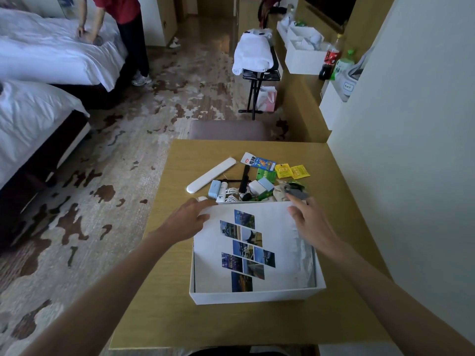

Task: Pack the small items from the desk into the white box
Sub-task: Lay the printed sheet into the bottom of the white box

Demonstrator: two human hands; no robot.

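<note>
A view from a head-worn camera looks down on a tan wooden bench (pixel 226 327) in a hotel room; two bare forearms reach forward over it. Near the front edge sits a white box (pixel 254 295), open at the top; a white sheet printed with slanted photo tiles (pixel 248 249) lies tilted over the opening, its far edge raised above the box rim. The left hand (pixel 189 219) grips the sheet's far left corner, thumb on top; the right hand (pixel 307 218) rests on the far right corner, fingers spread, and whether it pinches the sheet cannot be told. Just beyond the box lies a cluster of small items: a long white case (pixel 212 174) set diagonally; a pale blue device (pixel 213 188) beside a white tube (pixel 222 191); tangled white cable (pixel 232 196); a black stick (pixel 244 179); a white charger block (pixel 255 187); a blue and white snack packet (pixel 257 161); two yellow sachets (pixel 291 171); green packets (pixel 266 174); a grey cloth piece (pixel 298 194). A chair back (pixel 228 129) stands at the bench's far edge. To the left are two beds with white bedding (pixel 38 55); another person in a red top (pixel 117 7) bends over the farther one. Patterned carpet (pixel 102 163) covers the floor.
</note>
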